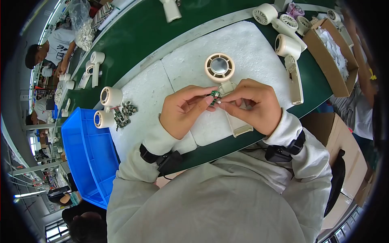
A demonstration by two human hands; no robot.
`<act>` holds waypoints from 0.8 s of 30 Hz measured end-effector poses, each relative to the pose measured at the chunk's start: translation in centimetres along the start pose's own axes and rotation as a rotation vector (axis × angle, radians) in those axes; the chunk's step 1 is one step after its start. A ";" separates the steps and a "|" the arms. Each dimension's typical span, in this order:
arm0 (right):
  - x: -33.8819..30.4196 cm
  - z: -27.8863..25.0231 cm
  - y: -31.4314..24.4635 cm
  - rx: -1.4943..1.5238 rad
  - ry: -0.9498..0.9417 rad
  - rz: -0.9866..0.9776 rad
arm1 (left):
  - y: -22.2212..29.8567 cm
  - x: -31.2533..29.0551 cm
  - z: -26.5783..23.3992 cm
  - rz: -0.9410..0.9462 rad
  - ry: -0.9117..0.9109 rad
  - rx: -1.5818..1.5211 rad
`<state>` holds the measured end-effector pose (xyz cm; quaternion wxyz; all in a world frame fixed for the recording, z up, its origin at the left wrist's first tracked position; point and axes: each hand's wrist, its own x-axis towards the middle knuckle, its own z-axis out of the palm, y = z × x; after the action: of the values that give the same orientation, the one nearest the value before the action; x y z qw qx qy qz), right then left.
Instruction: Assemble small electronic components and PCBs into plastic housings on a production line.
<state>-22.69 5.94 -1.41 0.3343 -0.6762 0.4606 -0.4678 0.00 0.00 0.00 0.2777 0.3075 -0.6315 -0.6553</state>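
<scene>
A small green circuit board (pixel 214 95) is pinched between the thumb and fingers of my left hand (pixel 181 109). At its right edge, the fingertips of my right hand (pixel 256 106) close on a small white connector (pixel 219 102); whether it is seated in the board cannot be made out. Just under and beyond my hands lies a cream handheld fan (pixel 219 68) with a round ringed head and a silver centre. Its open handle shell (pixel 240 126) comes out below my right hand, and my fingers hide the part between.
White foam sheets (pixel 142 87) cover the green bench. A pile of circuit boards (pixel 125 115) sits at left beside fan heads (pixel 110 96) and a blue divided bin (pixel 90 154). More fan parts (pixel 288 45) and a cardboard box (pixel 331 56) stand at right. Other people are at both sides.
</scene>
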 end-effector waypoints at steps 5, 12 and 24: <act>0.2 -0.5 -0.6 0.048 0.001 0.078 | -0.2 -0.2 0.1 0.059 -0.031 0.042; 0.1 -0.3 -0.7 -0.029 0.023 0.075 | -0.3 -0.4 0.1 0.108 -0.030 0.121; 0.7 -1.9 -0.2 -0.115 -0.059 -0.174 | 0.0 -0.2 0.4 0.091 -0.081 0.098</act>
<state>-24.32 5.32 -0.36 0.2664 -0.7453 0.4161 -0.4476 -0.13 0.42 -0.02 0.2662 0.2647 -0.6869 -0.6223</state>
